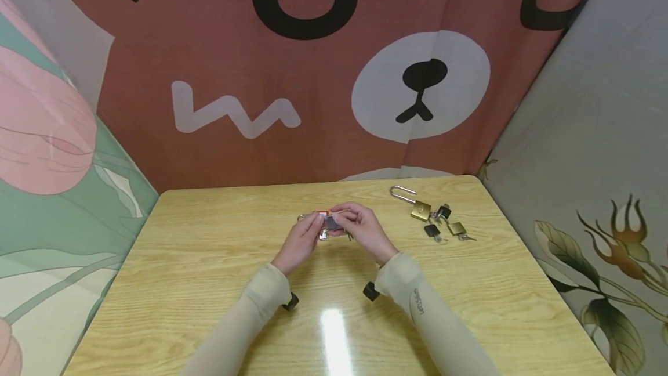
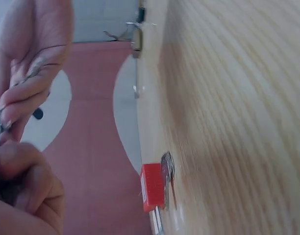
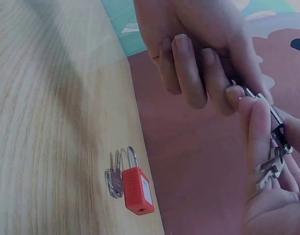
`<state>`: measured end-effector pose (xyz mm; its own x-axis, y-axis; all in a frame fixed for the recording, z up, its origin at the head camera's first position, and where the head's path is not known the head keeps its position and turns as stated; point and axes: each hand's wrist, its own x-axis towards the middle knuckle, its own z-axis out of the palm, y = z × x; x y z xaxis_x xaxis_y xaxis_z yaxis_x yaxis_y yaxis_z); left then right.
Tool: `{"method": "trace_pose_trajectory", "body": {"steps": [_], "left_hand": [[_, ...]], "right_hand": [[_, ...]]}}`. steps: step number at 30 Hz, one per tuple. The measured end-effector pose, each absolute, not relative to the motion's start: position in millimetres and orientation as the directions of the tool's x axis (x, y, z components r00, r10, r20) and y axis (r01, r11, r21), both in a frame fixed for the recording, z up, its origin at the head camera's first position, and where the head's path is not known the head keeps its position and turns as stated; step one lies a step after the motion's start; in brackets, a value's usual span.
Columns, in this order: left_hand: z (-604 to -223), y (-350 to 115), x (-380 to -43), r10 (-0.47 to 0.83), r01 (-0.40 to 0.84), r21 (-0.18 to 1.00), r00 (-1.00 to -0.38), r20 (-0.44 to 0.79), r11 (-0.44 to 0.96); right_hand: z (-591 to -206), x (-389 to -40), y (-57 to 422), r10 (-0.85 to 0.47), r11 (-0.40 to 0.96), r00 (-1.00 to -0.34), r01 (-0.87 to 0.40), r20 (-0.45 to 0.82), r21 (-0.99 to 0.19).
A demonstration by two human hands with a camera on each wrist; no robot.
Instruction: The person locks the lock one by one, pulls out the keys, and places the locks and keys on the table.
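In the head view my left hand (image 1: 301, 239) and right hand (image 1: 365, 234) meet above the table. Between them they pinch a small dark grey and silver padlock (image 1: 331, 223), largely covered by fingers. The right wrist view shows its metal edge (image 3: 274, 115), with keys (image 3: 270, 169) hanging in front of the right palm. Left thumb and fingertips grip one end; the right thumb and fingers grip the other. Below and behind the hands lies a red padlock (image 3: 138, 191) with a white label and silver shackle. Its bunch of keys (image 3: 114, 181) rests beside it on the table.
Farther right on the wooden table (image 1: 209, 260) lie a brass padlock with a long open shackle (image 1: 420, 210), a smaller brass padlock (image 1: 456, 228) and two black padlocks, one at the back (image 1: 444, 211) and one nearer (image 1: 432, 230), with keys. Printed curtains (image 1: 261, 155) stand behind.
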<state>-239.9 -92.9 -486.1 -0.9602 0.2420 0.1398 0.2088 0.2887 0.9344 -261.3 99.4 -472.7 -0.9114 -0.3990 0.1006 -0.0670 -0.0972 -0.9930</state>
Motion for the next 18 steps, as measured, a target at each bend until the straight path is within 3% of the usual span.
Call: {"method": "trace_pose_trajectory", "body": {"steps": [8,18], "left_hand": [[-483.7,-86.2,-234.7,0.212,0.26,0.834,-0.961,0.176,0.486],[-486.5,-83.8,-235.0,0.169,0.302,0.743,-0.953,0.252,0.597]], "right_hand": [[-477.4,-260.5,94.1,-0.378,-0.139,-0.919,-0.062,0.11,-0.988],[-476.4,-258.9,88.7,-0.34,-0.119,-0.935,-0.064,0.101,-0.991]]}}
